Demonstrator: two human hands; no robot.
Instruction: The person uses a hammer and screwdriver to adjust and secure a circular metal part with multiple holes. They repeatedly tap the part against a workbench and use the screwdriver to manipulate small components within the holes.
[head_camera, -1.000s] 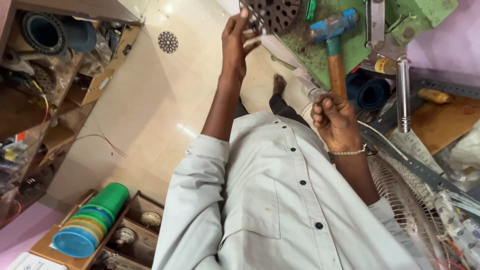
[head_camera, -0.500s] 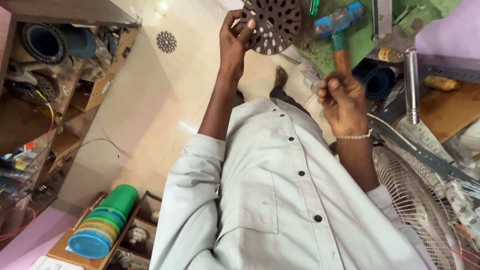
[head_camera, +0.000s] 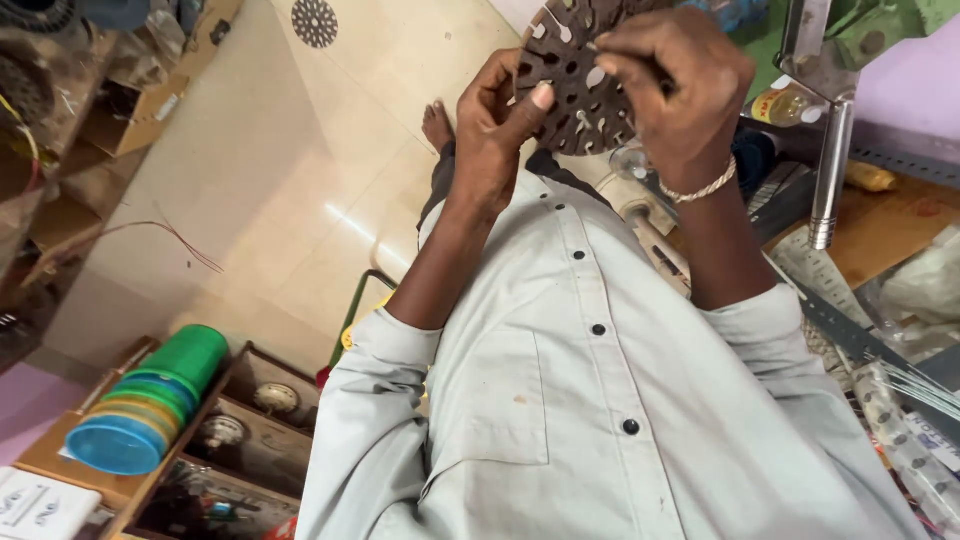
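A pale grey buttoned shirt (head_camera: 600, 400) fills the lower middle of the view, and beyond it lies a cream tiled floor (head_camera: 330, 170). At the right edge stands a cluttered wooden workbench (head_camera: 890, 225) with a steel rod (head_camera: 828, 170) upright on it. At the lower left a wooden shelf (head_camera: 240, 400) carries a stack of green, yellow and blue plastic lids (head_camera: 150, 400). Held up at the top centre, in front of the chest, is a dark brown round metal disc pierced with many holes and slots (head_camera: 575, 90). The left hand (head_camera: 495, 130) grips the disc's left edge, fingers curled behind and the thumb pressed flat on its face. The right hand (head_camera: 675, 85) is closed over the disc's right side, fingertips pinched at a slot; whether it holds a small tool there cannot be told. A thin silver chain bracelet (head_camera: 700, 188) circles the right wrist. A second small perforated disc (head_camera: 315, 22) lies on the floor, well apart.
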